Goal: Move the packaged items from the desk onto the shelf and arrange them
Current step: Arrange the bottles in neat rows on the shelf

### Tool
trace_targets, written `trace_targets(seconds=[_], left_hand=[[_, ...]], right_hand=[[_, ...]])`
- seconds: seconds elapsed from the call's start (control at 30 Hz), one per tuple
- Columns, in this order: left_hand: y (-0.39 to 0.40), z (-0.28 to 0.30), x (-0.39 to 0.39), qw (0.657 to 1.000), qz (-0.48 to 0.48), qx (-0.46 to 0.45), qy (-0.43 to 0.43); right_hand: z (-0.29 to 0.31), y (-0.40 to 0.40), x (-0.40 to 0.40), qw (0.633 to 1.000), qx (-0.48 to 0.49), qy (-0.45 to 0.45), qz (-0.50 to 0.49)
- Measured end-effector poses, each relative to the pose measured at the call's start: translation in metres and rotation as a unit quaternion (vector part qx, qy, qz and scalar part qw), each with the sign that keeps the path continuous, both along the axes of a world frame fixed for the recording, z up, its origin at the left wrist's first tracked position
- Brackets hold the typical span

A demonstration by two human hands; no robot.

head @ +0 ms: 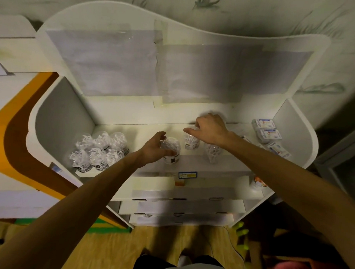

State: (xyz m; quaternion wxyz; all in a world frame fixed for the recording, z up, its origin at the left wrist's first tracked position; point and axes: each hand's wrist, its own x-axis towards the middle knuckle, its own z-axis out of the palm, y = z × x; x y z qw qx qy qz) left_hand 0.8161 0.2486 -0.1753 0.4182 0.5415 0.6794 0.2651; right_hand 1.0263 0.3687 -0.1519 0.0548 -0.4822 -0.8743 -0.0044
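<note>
Wooden floor [112,250] underfoot, white shelf [211,165] against a patterned wall [257,14]. Left hand [155,148] gripping a clear jar [172,149]; right hand [210,128] loosely curled over another jar [191,142], grip unclear.

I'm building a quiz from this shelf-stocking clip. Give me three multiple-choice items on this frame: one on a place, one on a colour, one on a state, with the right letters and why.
1. Where does the cluster of clear tubs stand on the shelf?
A. left end
B. right end
C. middle

2. What colour is the price tag on the shelf's front edge?
A. red
B. blue and yellow
C. green

3. What is the left hand doing?
A. hanging idle
B. lying flat on the shelf
C. gripping a clear tub

Answers:
1 A, the tubs are grouped by the left side wall.
2 B, the tag has a blue frame with a yellow patch.
3 C, its fingers curl round the tub.
</note>
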Motion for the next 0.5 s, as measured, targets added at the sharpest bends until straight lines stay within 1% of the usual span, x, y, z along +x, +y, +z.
trace_targets(seconds=[0.1, 0.17, 0.27, 0.37, 0.43, 0.5], left_hand=[[0.001, -0.001, 0.001, 1.0, 0.0, 0.006, -0.002], [0.002, -0.002, 0.0, 1.0, 0.01, 0.013, -0.001], [0.006, -0.002, -0.002, 0.999, 0.037, 0.03, 0.012], [0.012, -0.001, -0.005, 0.997, 0.065, 0.032, 0.006], [0.017, 0.001, -0.005, 0.996, 0.08, 0.032, 0.001], [0.021, 0.004, -0.005, 0.996, 0.085, 0.039, 0.009]], right_hand=[[0.0, -0.002, -0.001, 0.999, 0.029, -0.015, -0.014], [-0.003, -0.002, -0.002, 1.0, 0.015, -0.011, -0.007], [-0.007, -0.004, 0.002, 0.999, -0.019, 0.007, 0.039], [-0.004, -0.008, 0.008, 0.996, -0.041, -0.009, 0.079], [-0.001, -0.01, 0.008, 0.996, -0.04, -0.011, 0.079], [0.004, -0.013, 0.01, 0.997, -0.027, 0.008, 0.074]])
